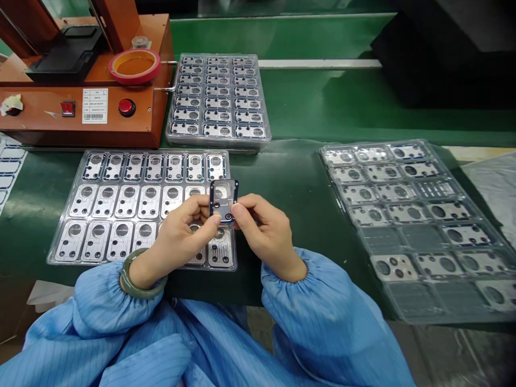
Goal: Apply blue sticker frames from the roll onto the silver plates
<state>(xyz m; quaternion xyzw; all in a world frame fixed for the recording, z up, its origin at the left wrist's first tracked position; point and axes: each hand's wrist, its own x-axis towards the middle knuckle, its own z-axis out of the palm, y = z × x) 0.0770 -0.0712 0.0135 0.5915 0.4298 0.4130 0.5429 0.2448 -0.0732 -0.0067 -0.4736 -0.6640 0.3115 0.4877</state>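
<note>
Both hands hold one small dark-rimmed metal plate (223, 200) with round holes, upright above the near tray. My left hand (181, 231) pinches its left edge with thumb and fingers; a green bangle sits on that wrist. My right hand (264, 234) pinches the plate's lower right corner. Under the hands lies a clear plastic tray (64, 207) with three rows of the same plates, the far row dark-rimmed, the nearer rows bare silver.
An orange press machine (92, 80) with a red button and a red tape roll (135, 65) stands at the back left. A stacked full tray (220, 97) sits beside it. A partly filled tray (415, 215) lies at the right on the green bench.
</note>
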